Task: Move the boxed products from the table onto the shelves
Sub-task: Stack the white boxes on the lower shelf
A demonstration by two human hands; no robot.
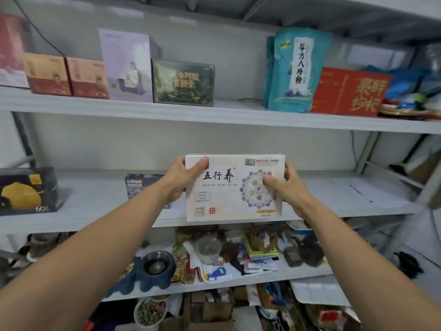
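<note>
You have the white boxed product (235, 187) between both hands, held upright with its printed face toward you. Your left hand (183, 180) grips the left short end, thumb across the upper corner of the face. Your right hand (286, 187) grips the right short end, thumb pressed on the round emblem. The fingers of both are hidden behind the box.

The box is at the front edge of the middle shelf (95, 204), its lower edge level with that lip. Whether it already rests on the shelf or hangs just in front cannot be told.

What matters for the coming move is the long axis: it runs left to right, parallel to the shelf's front edge, so the box likely goes straight away from you with no turning. Neither hand is nearer — each holds one end.

Mind the left side, where a small dark box (140, 185) stands just behind your left wrist. The bare part of the shelf lies behind the white box and toward the right end.
</note>
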